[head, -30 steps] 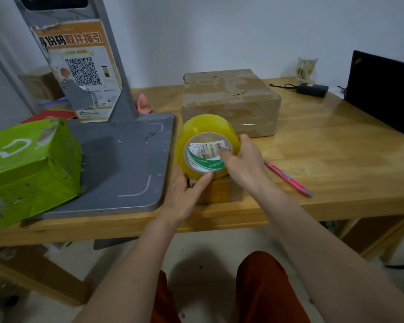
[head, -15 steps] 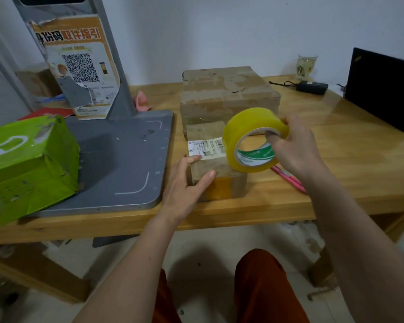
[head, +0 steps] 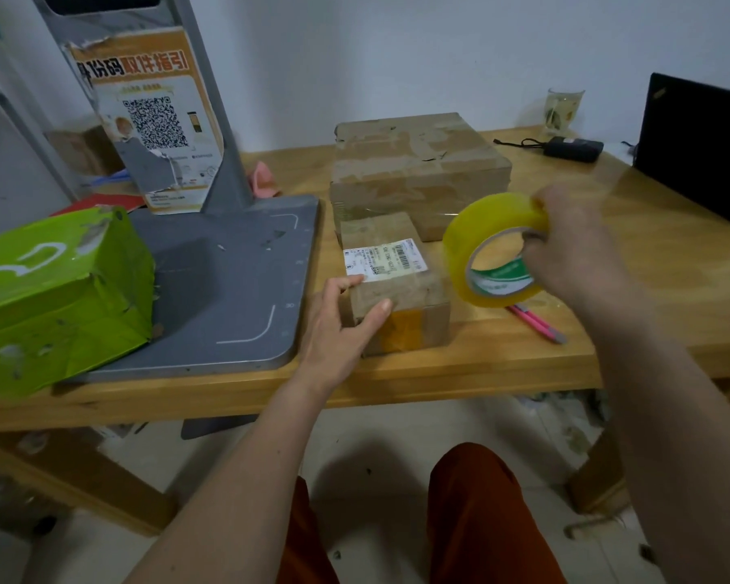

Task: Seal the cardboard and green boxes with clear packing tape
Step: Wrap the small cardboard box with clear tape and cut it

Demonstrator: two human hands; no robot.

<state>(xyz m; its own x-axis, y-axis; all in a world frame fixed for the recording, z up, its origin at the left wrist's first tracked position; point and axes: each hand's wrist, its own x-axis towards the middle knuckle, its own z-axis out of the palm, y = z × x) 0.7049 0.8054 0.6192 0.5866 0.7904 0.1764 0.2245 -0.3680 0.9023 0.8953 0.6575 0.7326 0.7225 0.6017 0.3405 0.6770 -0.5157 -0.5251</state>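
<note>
The left hand (head: 340,322) rests against the near-left corner of the small cardboard box (head: 395,284), thumb on the front face and fingers along the left side, steadying it on the wooden table (head: 650,288). The right hand (head: 574,246) holds the roll of tape (head: 496,252) lifted just to the right of that box, fingers hooked through the core and thumb over the outer rim. Whether a strip runs from the roll to the box cannot be told; clear film does not register in this view. The small box carries a shipping label (head: 385,260) on top and a yellowish taped patch on its front, so some sealing appears present, though it looks unfinished. Beyond both hands stands the larger cardboard box (head: 418,170), its top showing glossy bands that suggest tape already applied. The green box (head: 60,297) sits well to the left of the left hand, partly on the grey stand base (head: 228,288), and no fresh tape can be confirmed on it. A pink utility knife (head: 536,323) lies below the right hand. Judged progress: mid-task, the green box probably still outstanding.
</note>
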